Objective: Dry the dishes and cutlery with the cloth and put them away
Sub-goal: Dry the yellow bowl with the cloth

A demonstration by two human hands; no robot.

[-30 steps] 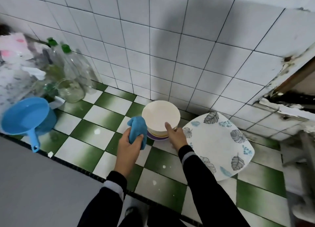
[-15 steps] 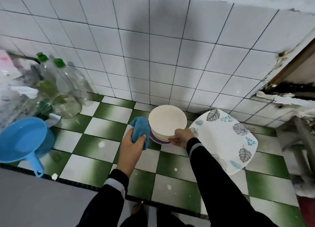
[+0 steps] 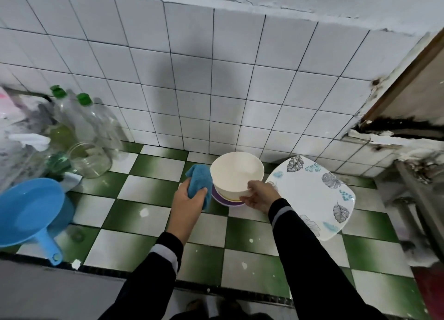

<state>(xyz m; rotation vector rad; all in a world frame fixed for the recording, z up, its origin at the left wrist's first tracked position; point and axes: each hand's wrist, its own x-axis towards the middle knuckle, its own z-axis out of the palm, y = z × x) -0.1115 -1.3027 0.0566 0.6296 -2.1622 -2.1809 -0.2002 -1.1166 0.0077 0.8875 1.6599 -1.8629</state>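
Gripping blue cloth [image 3: 200, 181] in left hand [image 3: 188, 200], right hand [image 3: 260, 196] fingers pinching white bowl [image 3: 236, 173] rim

Items I log from my feed:
- left sleeve [image 3: 149, 279]: long, black.
- left cuff band [image 3: 165, 254]: one pale grey stripe above a black cuff edge.
- right sleeve [image 3: 312, 259]: matching black.
- right cuff band [image 3: 283, 211]: same grey stripe.
- left hand [image 3: 187, 199], right hand [image 3: 259, 194]: bare.

Single head-worn wide view, looking steeply down, close over tiled counter [image 3: 153, 214]
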